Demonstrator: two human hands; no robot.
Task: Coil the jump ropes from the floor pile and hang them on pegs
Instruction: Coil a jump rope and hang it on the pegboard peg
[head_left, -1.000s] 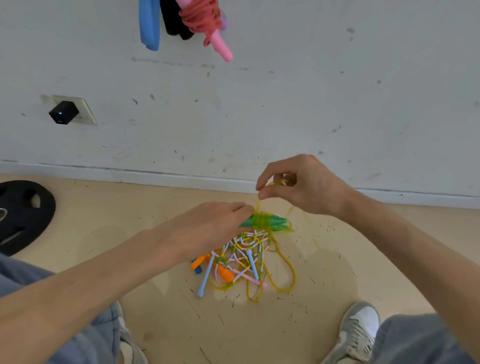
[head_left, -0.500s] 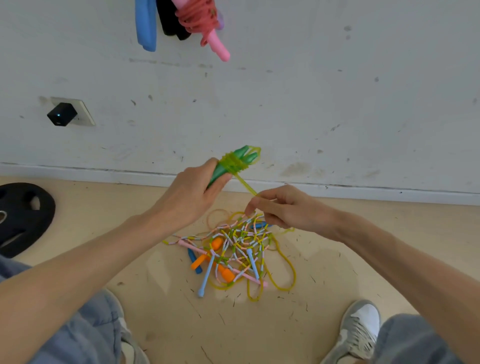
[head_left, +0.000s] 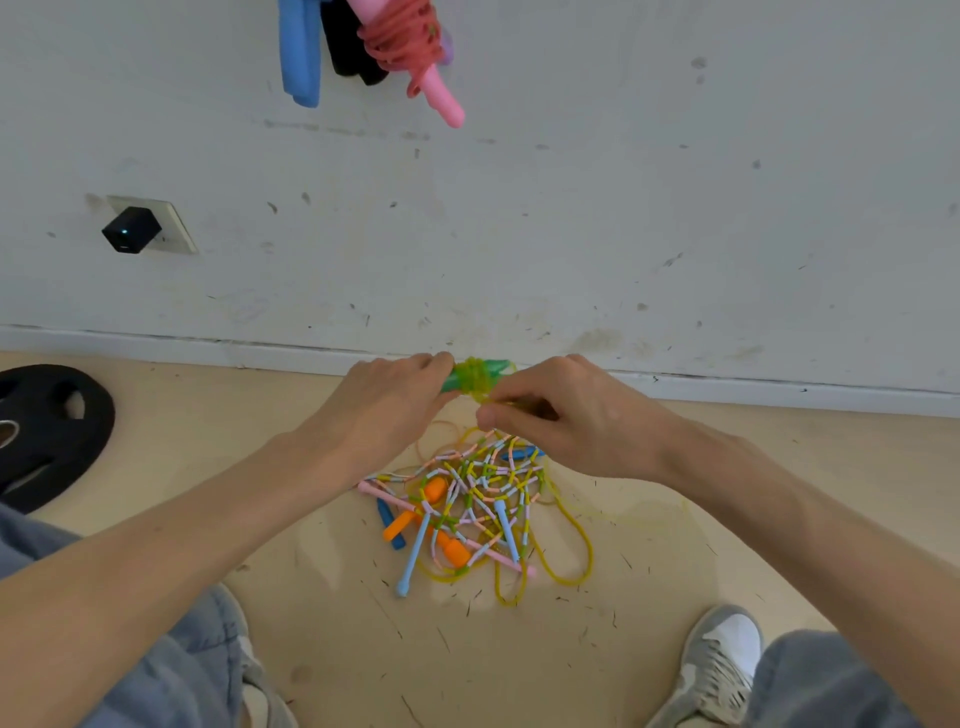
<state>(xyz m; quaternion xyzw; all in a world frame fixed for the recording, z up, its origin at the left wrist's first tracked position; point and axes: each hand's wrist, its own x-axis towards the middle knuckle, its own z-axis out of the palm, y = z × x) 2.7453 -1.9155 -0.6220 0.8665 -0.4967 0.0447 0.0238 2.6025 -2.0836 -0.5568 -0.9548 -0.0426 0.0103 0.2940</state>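
Rope: green handles (head_left: 450, 382) bound in tight turns of translucent yellow cord (head_left: 475, 378), held above the floor pile (head_left: 467, 504).
Left hand (head_left: 384, 410): fingers curled round the handles.
Right hand (head_left: 571, 421): pinches the cord beside the turns.
Floor pile: tangled beaded and yellow cords; blue, pink, orange handles.
Wall above pile: coiled pink rope (head_left: 402, 47) hangs.

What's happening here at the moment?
A person is coiling one rope above the floor pile. The left hand grips the green handles, which have yellow rope wound round them. The right hand pinches that rope just beside the wraps, and its loose length trails down to the floor. Other ropes lie tangled there, and a red coiled rope already hangs on the wall.
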